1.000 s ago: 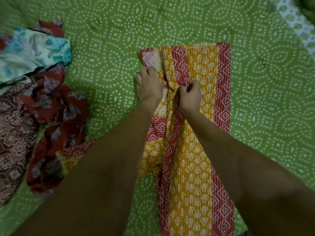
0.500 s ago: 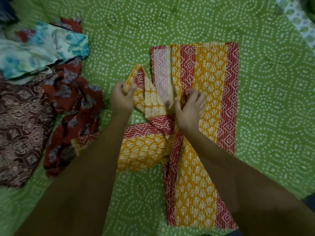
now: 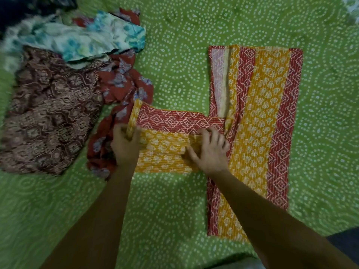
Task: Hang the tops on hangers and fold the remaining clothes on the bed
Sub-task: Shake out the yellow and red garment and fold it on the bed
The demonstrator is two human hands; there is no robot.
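Far left: a heap of unfolded clothes on the green dotted bedspread (image 3: 174,45). A maroon patterned garment (image 3: 50,111) lies spread and rumpled at the heap's near side; above it a white and turquoise floral garment (image 3: 81,41) is bunched, blurred at its left end. A rust-red floral garment (image 3: 120,90) trails out from under both toward the middle of the bed, its lower end running down beside the left wrist. None of the three shows a crease or stacked edge, so I judge them untouched; which are tops cannot be told from here. No hangers anywhere in view. Centre: the left hand (image 3: 125,146) grips the outer end of the sleeve (image 3: 167,136) of the yellow and red block-print garment (image 3: 258,121), fingers curled over the cuff edge, which stands turned up a little and touches the rust-red cloth. The sleeve lies straight out to the left, flat, red border along its far side. The right hand (image 3: 210,150) presses down where the sleeve meets the body, fingers spread and nearly straight, grasping nothing. Right: the garment's body lies lengthwise on the bedspread as a narrow panel, its left edge turned over to show pale lining near the top, red border along the right edge. Judgement: this piece is mid-fold, with the sleeve not yet laid in and no crosswise fold made. The heap remains, and nothing is hung; the task looks to be in its early part.
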